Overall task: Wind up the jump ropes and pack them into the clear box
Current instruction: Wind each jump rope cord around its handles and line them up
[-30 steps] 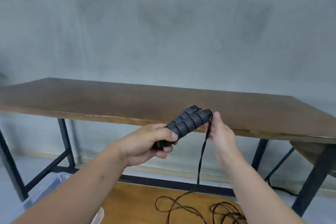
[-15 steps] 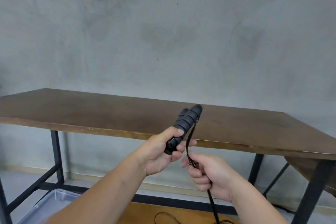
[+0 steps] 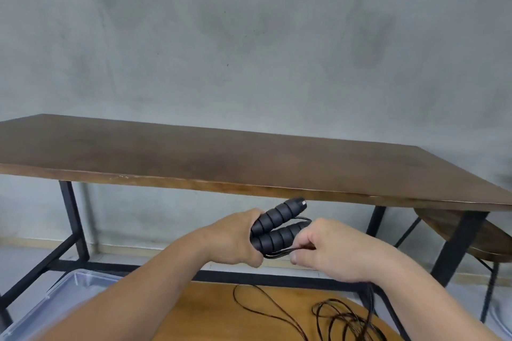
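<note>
My left hand (image 3: 235,241) grips two black ribbed foam jump rope handles (image 3: 278,228) held side by side, their tips pointing up and right. My right hand (image 3: 329,250) pinches the thin black cord (image 3: 279,254) just below the handles, where a few strands run across them. The rest of the cord (image 3: 340,318) hangs down from my right hand and lies in loose loops on a light wooden surface (image 3: 221,313) below. A corner of the clear box (image 3: 69,285) shows at the bottom left, partly hidden by my left forearm.
A long dark wooden table (image 3: 221,158) with black metal legs stands in front, before a grey wall. A round wooden stool (image 3: 471,235) sits under the table's right end.
Both hands have dropped below the table edge. The handles now lie more level, and my right hand has brought the cord across them; a few strands sit there now.
</note>
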